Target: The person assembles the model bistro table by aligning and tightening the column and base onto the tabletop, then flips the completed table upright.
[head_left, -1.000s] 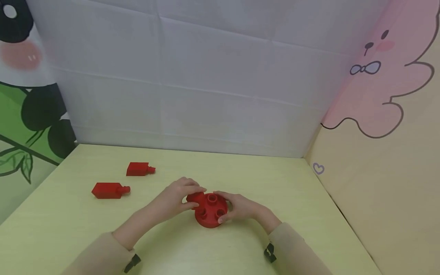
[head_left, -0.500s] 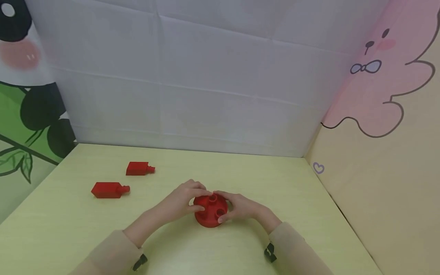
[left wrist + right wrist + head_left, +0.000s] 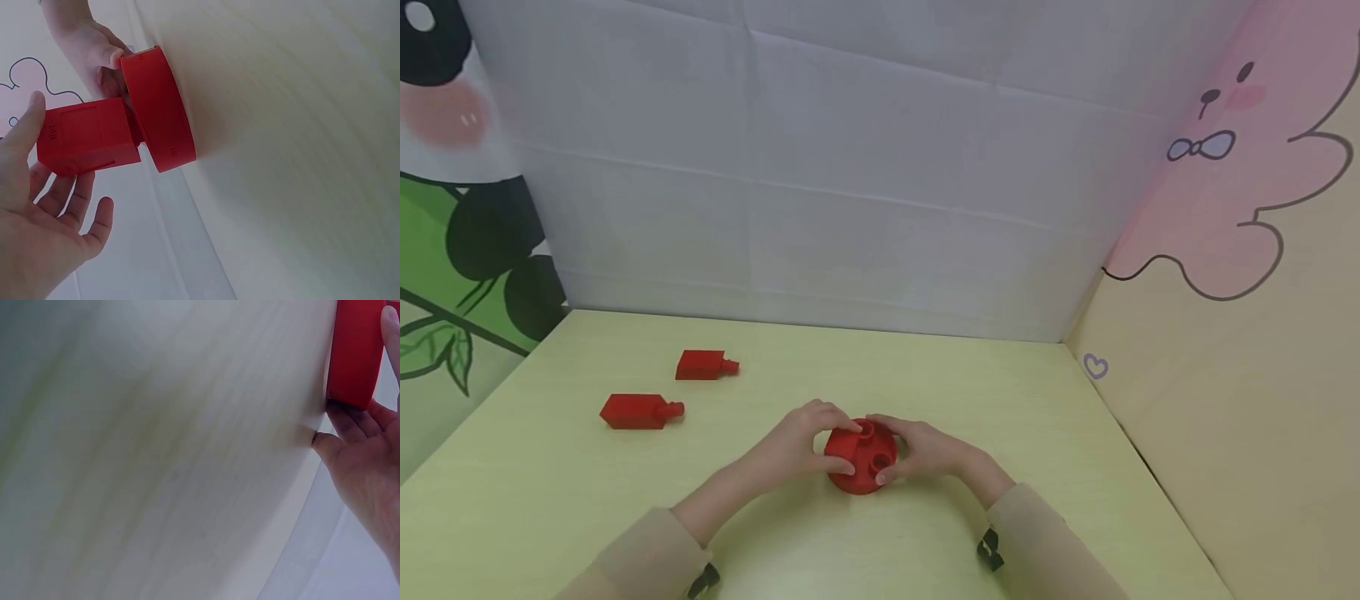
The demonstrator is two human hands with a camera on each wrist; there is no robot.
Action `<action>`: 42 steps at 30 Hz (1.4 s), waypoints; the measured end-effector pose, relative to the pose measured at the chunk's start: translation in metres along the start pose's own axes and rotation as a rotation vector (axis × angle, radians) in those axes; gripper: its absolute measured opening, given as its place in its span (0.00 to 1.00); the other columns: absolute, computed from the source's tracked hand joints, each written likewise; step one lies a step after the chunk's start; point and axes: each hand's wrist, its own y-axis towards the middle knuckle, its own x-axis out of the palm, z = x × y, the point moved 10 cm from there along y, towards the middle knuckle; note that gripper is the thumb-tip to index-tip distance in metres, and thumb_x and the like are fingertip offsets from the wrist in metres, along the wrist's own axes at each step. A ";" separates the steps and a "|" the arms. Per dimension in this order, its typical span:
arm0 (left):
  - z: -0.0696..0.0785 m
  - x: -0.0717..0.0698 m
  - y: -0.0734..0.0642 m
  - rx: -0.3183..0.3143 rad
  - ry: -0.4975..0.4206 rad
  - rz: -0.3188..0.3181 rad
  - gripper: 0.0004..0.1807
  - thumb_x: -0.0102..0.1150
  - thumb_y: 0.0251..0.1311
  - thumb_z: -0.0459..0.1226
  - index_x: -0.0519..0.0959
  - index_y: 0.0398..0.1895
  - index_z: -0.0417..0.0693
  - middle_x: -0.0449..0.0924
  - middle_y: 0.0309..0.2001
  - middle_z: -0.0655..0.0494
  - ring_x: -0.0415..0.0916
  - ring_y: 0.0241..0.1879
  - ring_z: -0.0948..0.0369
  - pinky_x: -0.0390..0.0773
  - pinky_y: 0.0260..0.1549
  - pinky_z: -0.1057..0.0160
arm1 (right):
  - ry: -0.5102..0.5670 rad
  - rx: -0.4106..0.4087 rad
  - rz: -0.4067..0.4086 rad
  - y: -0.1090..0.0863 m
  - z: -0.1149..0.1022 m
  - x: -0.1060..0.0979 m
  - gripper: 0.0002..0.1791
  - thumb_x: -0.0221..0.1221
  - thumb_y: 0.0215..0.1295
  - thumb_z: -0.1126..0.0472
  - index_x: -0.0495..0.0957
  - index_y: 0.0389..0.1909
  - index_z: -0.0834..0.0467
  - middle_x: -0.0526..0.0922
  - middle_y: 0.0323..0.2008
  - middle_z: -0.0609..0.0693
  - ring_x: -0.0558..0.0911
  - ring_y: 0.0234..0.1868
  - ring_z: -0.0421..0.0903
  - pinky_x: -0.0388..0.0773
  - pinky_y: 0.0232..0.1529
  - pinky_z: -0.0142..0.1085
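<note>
My left hand (image 3: pixel 799 440) holds a red faceted block (image 3: pixel 87 134) between thumb and fingers. The block stands upright over the left part of a round red base (image 3: pixel 159 109), its narrow neck down at the base's top. In the head view the block hides that part of the base, while two raised round sockets (image 3: pixel 880 463) show beside it. My right hand (image 3: pixel 928 450) grips the base's right side, thumb near the front socket and fingers round the back. The right wrist view shows the base's side wall (image 3: pixel 356 356) low against the tabletop, with right fingers around it.
Two more red pieces with narrow necks lie on their sides at the left of the pale yellow table (image 3: pixel 1000 400): one nearer (image 3: pixel 634 412), one farther back (image 3: pixel 702 365). A white cloth wall (image 3: pixel 850 167) closes the back, and a printed panel (image 3: pixel 1240 350) borders the right.
My left hand has moved right with the red block, from the base's left edge to over its left socket, where it now stands upright. The right hand has stayed on the base.
</note>
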 end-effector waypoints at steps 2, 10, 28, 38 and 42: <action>-0.001 0.000 -0.001 -0.040 -0.002 0.015 0.28 0.64 0.39 0.58 0.77 0.45 0.58 0.74 0.40 0.70 0.67 0.44 0.68 0.77 0.38 0.62 | 0.007 -0.005 0.000 0.000 -0.001 0.000 0.48 0.62 0.43 0.37 0.51 0.66 0.40 0.68 0.56 0.39 0.67 0.56 0.39 0.70 0.51 0.36; -0.010 -0.009 -0.006 -0.268 0.002 0.142 0.32 0.67 0.30 0.61 0.74 0.38 0.55 0.71 0.34 0.64 0.68 0.36 0.64 0.72 0.29 0.68 | 0.010 0.000 0.004 0.001 0.000 0.000 0.48 0.63 0.42 0.37 0.52 0.65 0.40 0.69 0.54 0.36 0.68 0.55 0.38 0.68 0.53 0.39; -0.012 -0.019 -0.010 -0.241 -0.008 0.085 0.23 0.71 0.35 0.51 0.74 0.36 0.57 0.69 0.31 0.67 0.68 0.35 0.61 0.72 0.28 0.69 | 0.014 0.022 0.000 0.002 0.005 0.001 0.48 0.63 0.41 0.36 0.52 0.65 0.38 0.67 0.55 0.34 0.66 0.57 0.38 0.69 0.52 0.38; -0.017 -0.017 -0.008 -0.040 -0.044 -0.011 0.19 0.62 0.51 0.42 0.75 0.48 0.59 0.69 0.41 0.69 0.68 0.42 0.67 0.77 0.38 0.60 | 0.029 0.031 -0.002 0.001 0.005 0.002 0.48 0.64 0.41 0.37 0.52 0.65 0.38 0.67 0.55 0.34 0.65 0.57 0.38 0.69 0.52 0.37; -0.015 -0.015 -0.006 0.021 -0.054 -0.045 0.19 0.57 0.54 0.34 0.75 0.50 0.59 0.68 0.46 0.65 0.67 0.47 0.64 0.76 0.42 0.59 | 0.045 0.034 -0.004 0.001 0.004 0.001 0.49 0.65 0.40 0.38 0.52 0.65 0.38 0.67 0.55 0.33 0.65 0.57 0.38 0.69 0.52 0.37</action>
